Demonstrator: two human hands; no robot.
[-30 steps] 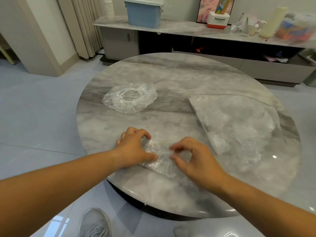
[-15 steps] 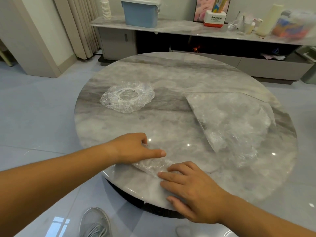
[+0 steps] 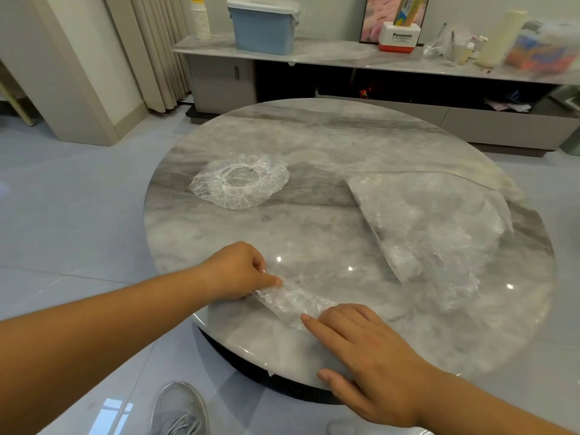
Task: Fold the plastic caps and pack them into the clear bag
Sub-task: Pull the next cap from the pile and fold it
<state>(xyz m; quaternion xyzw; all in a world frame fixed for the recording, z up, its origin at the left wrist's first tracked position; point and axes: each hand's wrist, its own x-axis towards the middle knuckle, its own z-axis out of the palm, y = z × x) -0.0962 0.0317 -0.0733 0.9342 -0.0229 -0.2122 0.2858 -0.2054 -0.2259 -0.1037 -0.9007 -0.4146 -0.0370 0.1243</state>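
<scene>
A folded clear plastic cap (image 3: 290, 301) lies as a narrow strip near the front edge of the round marble table (image 3: 329, 142). My left hand (image 3: 238, 271) pinches its left end with curled fingers. My right hand (image 3: 364, 346) lies flat with straight fingers pressing the strip's right end. A second cap (image 3: 240, 180), round and unfolded with its elastic ring up, sits at the table's left. The clear bag (image 3: 430, 221) lies at the right with several crumpled caps inside.
A low cabinet (image 3: 361, 56) behind the table carries a blue bin (image 3: 265, 26), a stack of paper cups (image 3: 201, 18) and a Panasonic box (image 3: 400, 37). Curtains (image 3: 157, 51) hang at the left. My grey shoe (image 3: 180, 409) shows on the tiled floor below the table edge.
My right hand went from pinching the cap to lying flat on it and slid toward the front edge. My left hand has curled its fingers round the strip's left end. The cap is flatter and longer.
</scene>
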